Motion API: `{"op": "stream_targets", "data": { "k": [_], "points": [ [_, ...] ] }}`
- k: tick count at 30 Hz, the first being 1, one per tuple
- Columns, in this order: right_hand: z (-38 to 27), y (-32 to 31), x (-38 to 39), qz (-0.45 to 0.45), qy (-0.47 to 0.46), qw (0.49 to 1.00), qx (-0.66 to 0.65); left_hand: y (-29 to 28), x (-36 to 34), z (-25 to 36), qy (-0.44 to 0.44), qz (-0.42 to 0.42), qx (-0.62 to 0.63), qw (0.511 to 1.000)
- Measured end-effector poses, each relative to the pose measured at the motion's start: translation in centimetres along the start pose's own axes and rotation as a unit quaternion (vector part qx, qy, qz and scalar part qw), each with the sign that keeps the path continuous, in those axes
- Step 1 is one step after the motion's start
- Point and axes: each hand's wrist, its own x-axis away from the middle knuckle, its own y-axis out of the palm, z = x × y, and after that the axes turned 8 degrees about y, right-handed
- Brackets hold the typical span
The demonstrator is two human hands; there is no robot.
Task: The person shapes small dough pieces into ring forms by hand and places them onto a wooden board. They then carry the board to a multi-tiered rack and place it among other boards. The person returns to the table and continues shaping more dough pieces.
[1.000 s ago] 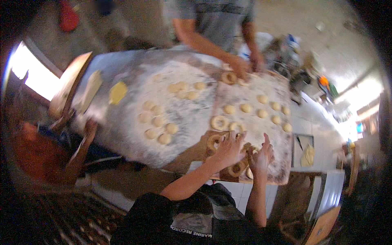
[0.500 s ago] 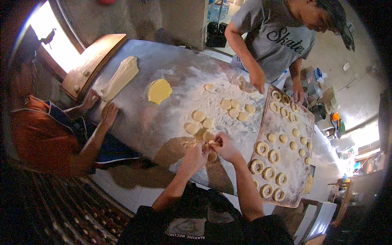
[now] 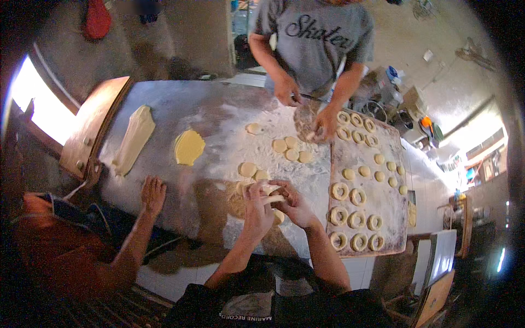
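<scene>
Between my left hand (image 3: 257, 210) and my right hand (image 3: 295, 206) is a dough ring (image 3: 273, 199), its pale strands stretched across the gap from one hand to the other. Both sets of fingers curl around it, just above the near edge of the floured table. Round dough pieces lie close by: a pair of flat dough rounds (image 3: 248, 169) beyond my left hand, and another dough round (image 3: 278, 217) partly hidden below my hands. Farther off, a cluster of dough rounds (image 3: 292, 148) rests in loose flour.
At right, a floured tray (image 3: 377, 192) bears several dough rings (image 3: 357, 219) and small dough balls (image 3: 364, 171). Yellow dough or fat (image 3: 189, 147) and a long dough sheet (image 3: 134, 140) lie leftward. One co-worker's hands (image 3: 326, 124) work opposite; another's hand (image 3: 153, 194) rests at left.
The dough between my hands now shows as a stretched ring, and my hands are farther apart. The opposite co-worker's hands moved left off the tray. The left co-worker's hand left the dough sheet.
</scene>
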Motion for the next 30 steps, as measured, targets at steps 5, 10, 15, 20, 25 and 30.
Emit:
{"op": "stream_targets", "data": {
  "k": [5, 10, 15, 20, 25, 30],
  "points": [
    [-0.9, -1.7, 2.3, -0.032, -0.028, 0.915, -0.401, 1.2, 1.0, 1.5, -0.072, 0.016, 0.414, 0.907],
    [-2.4, -1.6, 4.4, 0.165, -0.068, 0.979, 0.103, 4.8, 1.2, 0.5, -0.139, 0.067, 0.272, 0.950],
    [-3.3, -6.4, 7.3, 0.095, 0.006, 0.993, -0.069, 11.0, 2.3, 0.6, -0.057, -0.078, 0.079, 0.992],
    [-3.5, -11.4, 12.0, 0.169, -0.042, 0.966, 0.192, 16.3, 2.0, 6.1, 0.009, -0.106, 0.032, 0.994],
    [-3.5, -16.4, 15.0, 0.244, -0.048, 0.949, -0.191, 21.6, 1.4, 11.4, 0.031, -0.180, -0.065, 0.981],
    [-2.4, -22.4, 17.5, 0.216, -0.126, 0.928, -0.275, 27.5, 1.6, 12.9, 0.030, -0.161, -0.009, 0.987]
  ]
}}
